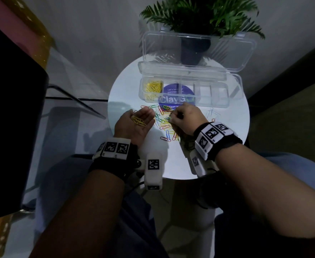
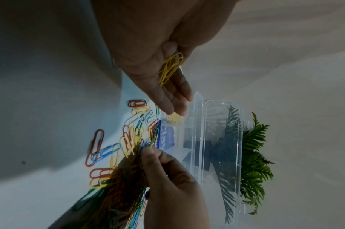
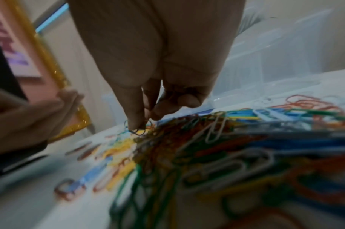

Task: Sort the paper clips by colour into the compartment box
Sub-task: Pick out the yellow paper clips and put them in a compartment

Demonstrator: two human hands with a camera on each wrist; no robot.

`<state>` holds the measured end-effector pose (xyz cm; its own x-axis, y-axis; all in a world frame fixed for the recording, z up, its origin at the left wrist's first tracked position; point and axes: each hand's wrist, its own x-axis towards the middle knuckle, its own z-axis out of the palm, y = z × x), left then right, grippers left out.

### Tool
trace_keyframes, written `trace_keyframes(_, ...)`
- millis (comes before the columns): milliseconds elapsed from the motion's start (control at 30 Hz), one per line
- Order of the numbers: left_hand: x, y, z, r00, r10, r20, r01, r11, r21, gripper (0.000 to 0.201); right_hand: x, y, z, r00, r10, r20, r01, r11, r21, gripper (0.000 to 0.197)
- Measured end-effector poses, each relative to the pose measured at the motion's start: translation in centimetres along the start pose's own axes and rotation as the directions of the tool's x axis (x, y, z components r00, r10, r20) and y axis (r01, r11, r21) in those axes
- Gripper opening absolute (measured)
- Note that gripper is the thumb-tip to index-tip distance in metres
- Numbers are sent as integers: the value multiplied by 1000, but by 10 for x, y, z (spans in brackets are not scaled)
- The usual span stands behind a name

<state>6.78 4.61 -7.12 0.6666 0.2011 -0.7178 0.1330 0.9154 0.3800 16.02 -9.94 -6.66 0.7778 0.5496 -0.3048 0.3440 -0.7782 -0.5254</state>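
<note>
A clear compartment box (image 1: 218, 102) stands with its lid up at the back of the round white table (image 1: 123, 90). Its leftmost compartment holds yellow clips (image 1: 153, 86). A mixed-colour pile of paper clips (image 1: 163, 123) lies in front of the box. My left hand (image 1: 139, 116) is palm up just left of the pile, fingers relaxed, with a few yellow clips (image 1: 139, 121) (image 2: 170, 68) lying on the palm. My right hand (image 1: 171, 116) reaches down into the pile. Its thumb and fingertips (image 3: 134, 124) pinch one dark blue-green clip (image 3: 138, 131).
A potted fern (image 1: 199, 17) stands behind the open lid. A round blue sticker (image 1: 177, 92) shows through the box floor. A few white clips (image 1: 211, 112) lie to the right of the pile. A dark block (image 1: 7, 108) and a glass table edge lie to the left.
</note>
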Motion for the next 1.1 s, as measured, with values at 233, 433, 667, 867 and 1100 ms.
trace_keyframes(233,-2,1,4,1000,-24,-12,24,1000,-4,70,-13,3,-15,997,76,24,-79,909,409,22)
trace_keyframes(433,-2,-2,7,999,-35,1,35,999,-10,71,-18,8,-17,991,117,66,-134,823,553,10)
trace_keyframes(667,0,-3,10,1000,-29,5,29,999,19,75,-22,21,-17,981,183,-66,-147,920,362,13)
trace_keyframes(867,-4,0,9,999,-32,4,32,999,-12,62,-19,10,-16,965,22,-262,28,983,183,14)
trace_keyframes(1100,-5,2,3,1000,-6,-13,7,1000,13,70,-5,-6,3,988,-147,50,152,980,-125,19)
